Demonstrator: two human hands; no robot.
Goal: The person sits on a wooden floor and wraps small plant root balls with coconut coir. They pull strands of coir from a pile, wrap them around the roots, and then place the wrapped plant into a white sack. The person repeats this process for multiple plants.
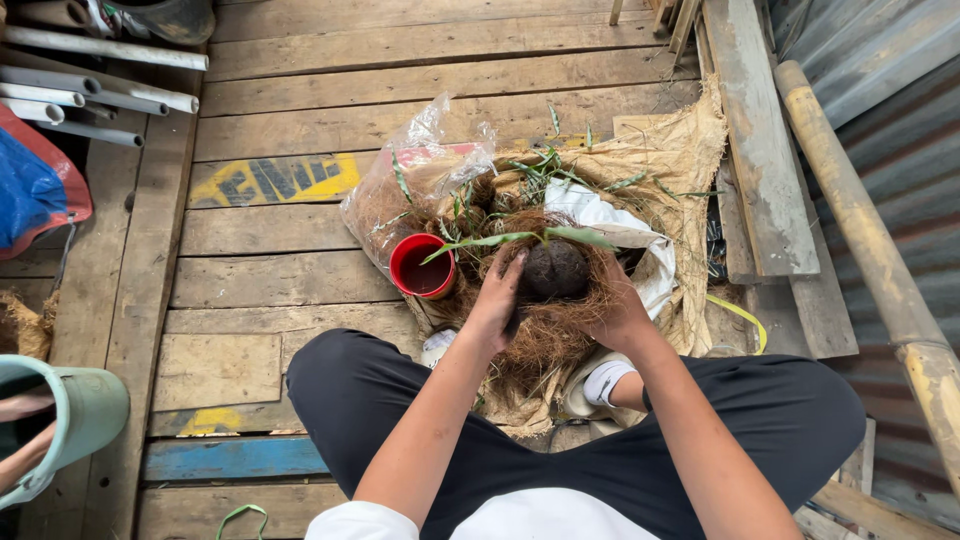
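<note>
I sit on a wooden plank floor (290,280) and hold a dark round soil ball (556,268) with a small green seedling (500,240) growing from it. Brown coconut fibre (550,335) wraps around the ball from below. My left hand (495,300) presses the fibre against the ball's left side. My right hand (618,305) cups the fibre on the right side. A small red cup (422,266) stands just left of my left hand.
A clear plastic bag of fibre (410,185) and a burlap sack (670,160) with more seedlings lie beyond the ball. Grey pipes (90,85) lie at far left, a green bucket (85,415) at lower left, and a bamboo pole (850,200) against corrugated metal at right.
</note>
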